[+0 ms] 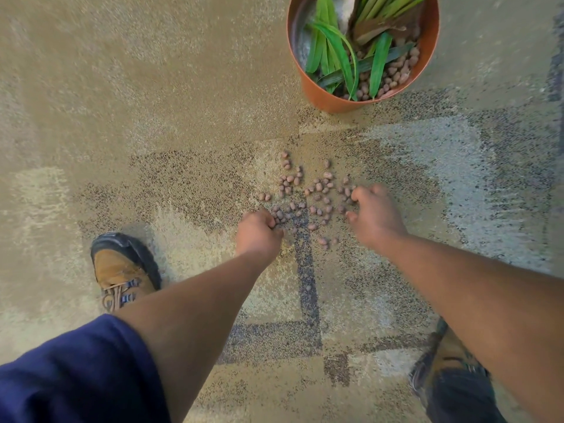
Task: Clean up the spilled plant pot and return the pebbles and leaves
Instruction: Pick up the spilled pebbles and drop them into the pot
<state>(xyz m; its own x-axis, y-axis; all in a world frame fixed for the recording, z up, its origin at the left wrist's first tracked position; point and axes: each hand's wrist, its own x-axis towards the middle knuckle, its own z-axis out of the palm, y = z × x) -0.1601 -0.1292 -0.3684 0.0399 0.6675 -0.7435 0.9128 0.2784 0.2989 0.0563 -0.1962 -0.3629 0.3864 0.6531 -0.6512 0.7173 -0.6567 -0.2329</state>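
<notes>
The left hand was clenched around a few small round brown clay pebbles at the 7 o'clock edge of the spilled heap. The right hand had its fingers curled at the 4 o'clock edge; whether it held any, I cannot tell. The heap lay on the speckled beige carpet floor. At 1 o'clock stood the round orange plastic pot, upright, with long green leaves and pebbles inside.
</notes>
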